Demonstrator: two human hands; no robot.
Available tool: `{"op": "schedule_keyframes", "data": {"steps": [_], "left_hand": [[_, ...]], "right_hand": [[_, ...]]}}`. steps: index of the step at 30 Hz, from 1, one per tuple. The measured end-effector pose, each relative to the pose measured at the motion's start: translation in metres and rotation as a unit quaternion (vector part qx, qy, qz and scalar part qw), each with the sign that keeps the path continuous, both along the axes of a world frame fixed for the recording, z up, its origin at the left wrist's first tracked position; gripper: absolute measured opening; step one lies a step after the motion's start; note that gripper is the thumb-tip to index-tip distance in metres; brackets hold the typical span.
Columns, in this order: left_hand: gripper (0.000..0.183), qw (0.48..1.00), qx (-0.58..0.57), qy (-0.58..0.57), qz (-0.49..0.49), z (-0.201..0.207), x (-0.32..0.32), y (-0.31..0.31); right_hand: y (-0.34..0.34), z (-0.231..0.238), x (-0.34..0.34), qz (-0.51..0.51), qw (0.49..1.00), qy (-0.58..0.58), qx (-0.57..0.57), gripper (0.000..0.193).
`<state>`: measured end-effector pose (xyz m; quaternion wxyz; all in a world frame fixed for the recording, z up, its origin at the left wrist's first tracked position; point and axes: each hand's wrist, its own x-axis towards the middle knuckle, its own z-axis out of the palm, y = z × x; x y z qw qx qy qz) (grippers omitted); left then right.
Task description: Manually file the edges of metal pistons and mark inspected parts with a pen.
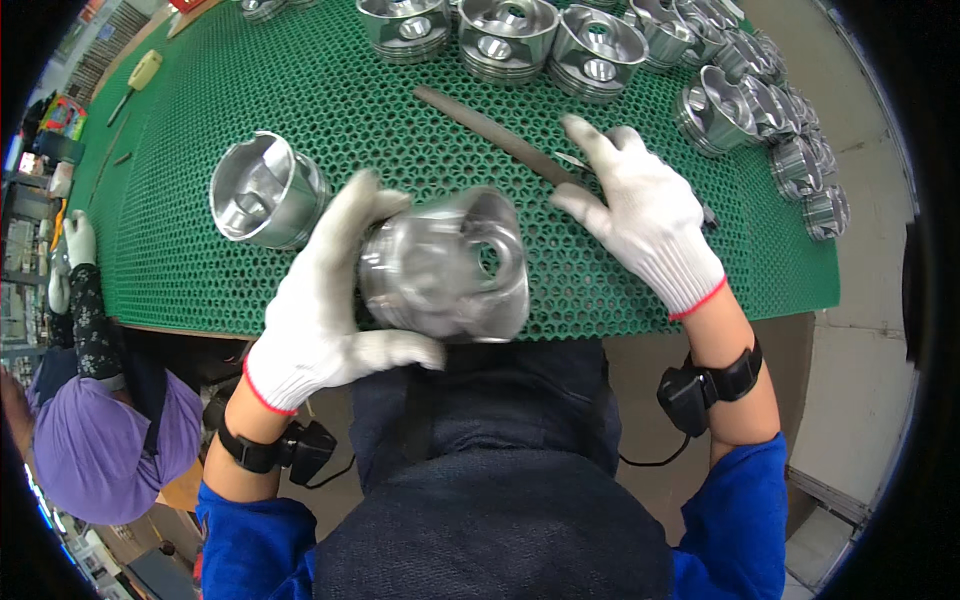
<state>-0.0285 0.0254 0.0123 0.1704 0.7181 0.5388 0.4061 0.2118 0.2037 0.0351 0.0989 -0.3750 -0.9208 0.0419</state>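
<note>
1. From where I'm standing, the piston (pixel 420 270) is hanging sideways over the worktop's (pixel 370 130) near edge, its bright silver skin gleaming and blurring.
2. Its grooved end is facing left, its hollow end right; a round hole is piercing its side, green showing through.
3. The left grip (pixel 312 315) is holding it, thumb below and fingers above.
4. The right grip (pixel 645 200) is hovering by a grey rod (pixel 490 131), thumb and forefinger parting widely; whether it's holding the thin blade (pixel 573 161), I'm not able to tell.
5. A second piston (pixel 300 200) is sitting left, matching in silver; more pistons (pixel 505 40) are lining the far side.
</note>
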Motion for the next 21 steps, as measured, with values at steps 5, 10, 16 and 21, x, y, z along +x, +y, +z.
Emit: {"op": "schedule_keyframes", "data": {"steps": [5, 10, 16, 21], "left_hand": [[0.065, 0.995, -0.025, 0.070, 0.071, 0.015, -0.001, -0.036], [0.046, 0.994, -0.021, 0.045, 0.102, 0.012, 0.007, -0.032], [0.042, 0.997, -0.025, 0.067, 0.038, 0.017, 0.018, -0.012], [0.039, 0.995, -0.048, 0.089, 0.025, 0.019, 0.019, -0.008]], "right_hand": [[-0.003, -0.016, -0.011, 0.055, 0.998, -0.027, 0.006, 0.045], [-0.051, -0.016, 0.028, 0.076, 0.996, -0.044, -0.012, 0.050], [-0.112, -0.016, 0.084, 0.003, 0.996, -0.056, -0.065, 0.066], [-0.123, -0.039, 0.123, -0.087, 0.961, 0.192, -0.179, 0.054]]}}
